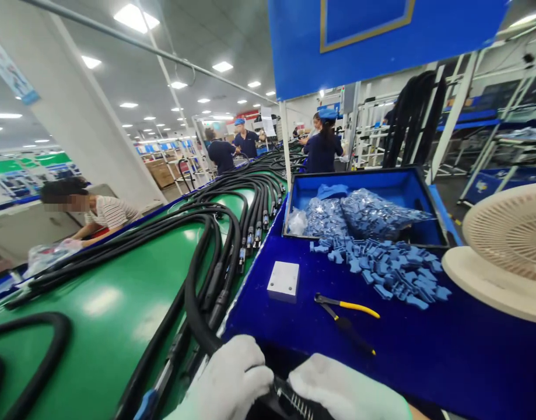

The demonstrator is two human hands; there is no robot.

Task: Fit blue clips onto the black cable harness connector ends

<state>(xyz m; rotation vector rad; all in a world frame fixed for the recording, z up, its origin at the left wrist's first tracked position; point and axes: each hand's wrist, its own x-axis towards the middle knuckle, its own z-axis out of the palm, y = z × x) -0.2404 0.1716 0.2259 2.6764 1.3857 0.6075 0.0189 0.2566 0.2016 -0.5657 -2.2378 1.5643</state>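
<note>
My left hand (233, 373), in a white glove, is closed around a thick black cable (196, 297) at the bottom middle. The cable curves up from that hand onto the green surface. My right hand (337, 385), gloved too, has its fingers pressed together on the cable's connector end (294, 401), where a ribbed metallic part shows. The connector's lower part is cut off by the frame edge. Beyond my right hand lie end-cutting pliers (349, 304) with one yellow handle and one dark handle. A small white block (283, 280) with two holes sits farther back.
A pile of small blue plastic parts (390, 271) lies before a blue tray (368, 175) with bagged parts. A beige fan (508, 251) stands right. Several black cables (215, 192) cover the green conveyor (163, 262). A person (105, 207) sits left; others stand farther back.
</note>
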